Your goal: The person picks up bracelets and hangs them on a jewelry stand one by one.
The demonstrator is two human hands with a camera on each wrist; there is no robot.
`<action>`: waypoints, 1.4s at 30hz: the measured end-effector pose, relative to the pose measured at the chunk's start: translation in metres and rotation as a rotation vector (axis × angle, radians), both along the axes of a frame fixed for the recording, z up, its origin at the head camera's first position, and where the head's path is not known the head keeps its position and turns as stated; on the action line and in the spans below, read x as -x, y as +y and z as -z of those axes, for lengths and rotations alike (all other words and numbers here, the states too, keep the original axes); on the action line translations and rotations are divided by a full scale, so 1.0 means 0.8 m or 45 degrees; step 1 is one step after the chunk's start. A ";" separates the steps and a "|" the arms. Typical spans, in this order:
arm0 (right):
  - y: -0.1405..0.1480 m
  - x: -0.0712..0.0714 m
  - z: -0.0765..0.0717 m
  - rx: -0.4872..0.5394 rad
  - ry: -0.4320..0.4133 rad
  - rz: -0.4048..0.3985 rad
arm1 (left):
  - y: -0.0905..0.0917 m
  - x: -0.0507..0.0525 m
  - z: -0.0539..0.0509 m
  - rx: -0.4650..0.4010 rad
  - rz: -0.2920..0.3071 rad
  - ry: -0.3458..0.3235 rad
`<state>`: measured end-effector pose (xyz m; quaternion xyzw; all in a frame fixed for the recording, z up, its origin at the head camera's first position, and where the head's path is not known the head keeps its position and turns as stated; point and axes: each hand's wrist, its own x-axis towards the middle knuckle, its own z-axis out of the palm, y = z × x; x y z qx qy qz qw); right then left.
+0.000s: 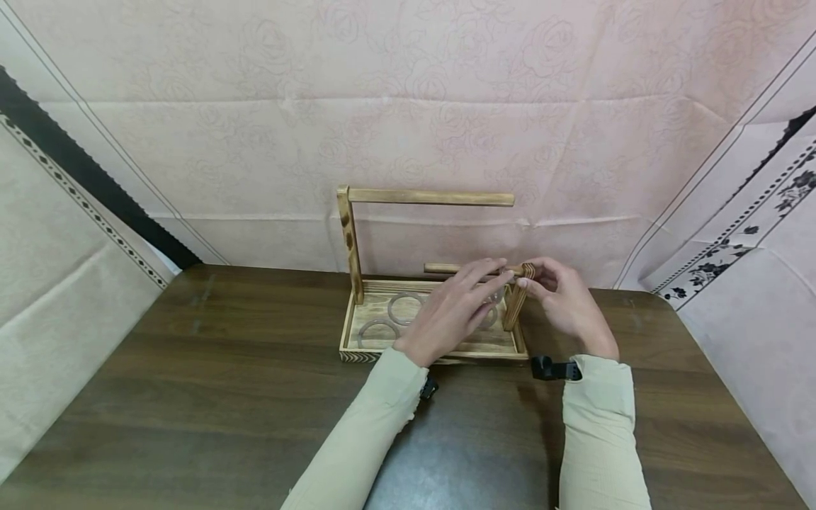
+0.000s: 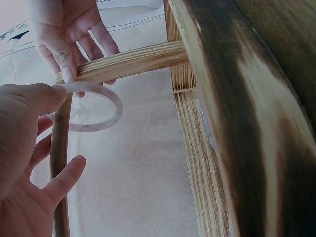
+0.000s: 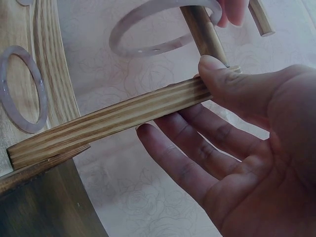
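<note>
A wooden rack has a shallow tray, a tall post with an upper bar at left, and a shorter post with a lower bar at right. My left hand reaches over the tray and pinches a pale translucent bangle by its edge. That bangle appears to hang around the lower bar, near the short post. With thumb and fingers, my right hand grips the top of the short post, where the bar joins it.
Several similar bangles lie in the tray, among them one at its front left and one behind it. The rack stands at the far edge of a dark wooden table. A pink patterned cloth hangs behind it.
</note>
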<state>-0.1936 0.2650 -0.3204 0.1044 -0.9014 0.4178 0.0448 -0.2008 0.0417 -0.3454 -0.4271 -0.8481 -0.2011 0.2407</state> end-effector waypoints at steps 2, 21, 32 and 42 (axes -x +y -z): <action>0.000 -0.001 0.000 0.003 -0.001 0.000 | 0.001 0.000 0.000 -0.009 0.015 -0.003; -0.001 -0.002 0.000 -0.005 -0.012 0.008 | 0.001 -0.009 -0.008 0.010 -0.038 0.002; 0.000 -0.004 -0.003 -0.016 -0.020 0.025 | -0.013 -0.016 -0.012 -0.028 -0.065 0.046; -0.001 -0.003 -0.001 -0.011 -0.027 0.042 | -0.027 -0.019 -0.001 0.065 -0.096 0.130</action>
